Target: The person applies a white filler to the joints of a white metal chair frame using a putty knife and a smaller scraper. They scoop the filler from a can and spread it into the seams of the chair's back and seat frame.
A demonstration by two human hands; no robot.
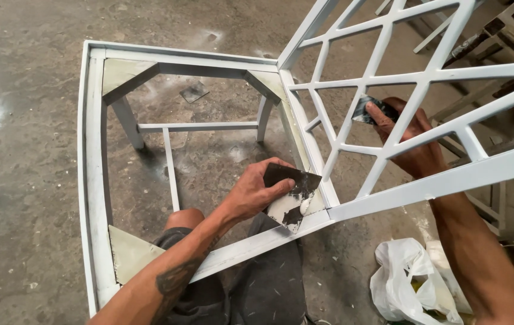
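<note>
Nearest to the camera is the person's knee in dark shorts (269, 289), under the front rail of a white chair frame (94, 180). The frame has no seat, so the concrete floor (28, 120) shows through it. At the lower right, on the floor, lies a white plastic bag (410, 280).

The left hand (254, 192) is closed on a dark flat scraper (290, 195), thumb on top and fingers below. The scraper carries white putty on its lower part, and it rests against the corner where the seat rail meets the chair back.

A little farther, the right hand (407, 141) is behind the white lattice back (389, 78). It grips a smaller scraper (368, 111) with the fingertips and presses it at one bar of the lattice.

Beyond the hands are the far legs and the cross bars of the frame, and a small flat piece (194, 92) lies on the floor. At the top right stand other wooden frames (503, 30), unpainted.
</note>
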